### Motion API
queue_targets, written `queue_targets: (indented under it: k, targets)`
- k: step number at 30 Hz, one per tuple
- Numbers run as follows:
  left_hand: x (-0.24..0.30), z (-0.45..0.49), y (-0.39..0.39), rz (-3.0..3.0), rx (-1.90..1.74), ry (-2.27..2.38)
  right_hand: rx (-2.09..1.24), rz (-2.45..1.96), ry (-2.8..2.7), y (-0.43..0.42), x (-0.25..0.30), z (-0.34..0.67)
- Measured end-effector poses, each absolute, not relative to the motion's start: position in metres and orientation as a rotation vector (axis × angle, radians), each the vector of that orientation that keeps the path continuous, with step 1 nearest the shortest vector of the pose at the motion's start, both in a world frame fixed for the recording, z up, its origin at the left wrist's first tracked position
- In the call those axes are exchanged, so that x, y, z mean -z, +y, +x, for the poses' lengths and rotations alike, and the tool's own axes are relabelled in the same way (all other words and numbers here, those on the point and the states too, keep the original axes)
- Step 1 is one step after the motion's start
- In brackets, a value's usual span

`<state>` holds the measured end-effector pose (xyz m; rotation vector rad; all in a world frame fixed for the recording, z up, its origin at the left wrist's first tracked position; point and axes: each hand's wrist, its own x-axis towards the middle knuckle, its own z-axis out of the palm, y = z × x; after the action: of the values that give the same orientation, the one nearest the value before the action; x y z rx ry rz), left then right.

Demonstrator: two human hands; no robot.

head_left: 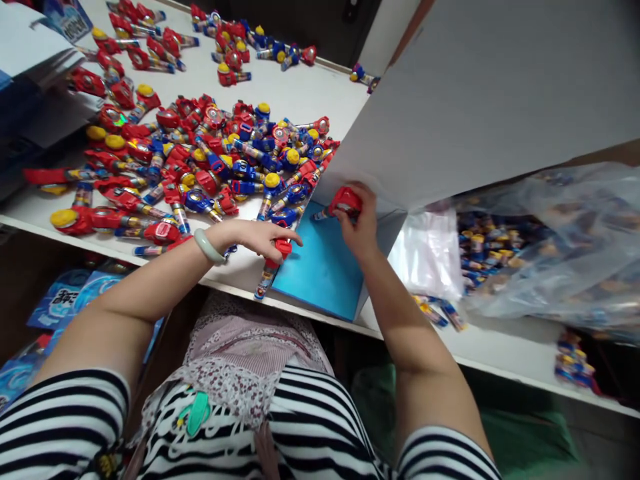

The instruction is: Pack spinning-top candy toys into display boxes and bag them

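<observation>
Head view: my right hand [363, 223] pinches a red toy [346, 199] between thumb and fingers, above the far end of a blue panel [325, 263] that reaches the front edge of the counter [305, 87]. My left hand [263, 239] touches a second toy [267, 277] at that edge, just beside the panel; cannot tell whether its fingers grip. Toy pile [215, 163] lies left of the panel.

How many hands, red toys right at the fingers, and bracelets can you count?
Hands: 2 (left hand, right hand)
Red toys at the fingers: 2 (left hand's toy, right hand's toy)
Pale bracelet: 1
Total: 5
</observation>
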<state>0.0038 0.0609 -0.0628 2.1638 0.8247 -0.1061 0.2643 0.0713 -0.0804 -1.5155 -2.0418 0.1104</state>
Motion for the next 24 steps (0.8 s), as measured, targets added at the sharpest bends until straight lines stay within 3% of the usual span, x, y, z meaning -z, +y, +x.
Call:
queue_targets:
  k: [6,12,17,20,24]
  targets:
    - [0.07,0.003,0.059,2.108,0.035,0.832,-0.128,-1.521,-2.027,0.071,0.086,0.263]
    - [0.066,0.003,0.06,2.081,0.075,0.831,-0.372,-1.479,-2.239,0.074,0.086,0.258]
    - [0.046,-0.016,0.051,1.925,-0.371,0.899,-0.335,-1.505,-2.06,0.052,0.058,0.258]
    - [0.023,-0.01,0.045,1.904,-0.662,0.929,-0.671,-1.245,-2.017,0.034,0.038,0.247]
    - [0.014,0.009,0.05,1.922,-0.783,1.163,-1.042,-0.966,-2.023,0.02,0.027,0.243]
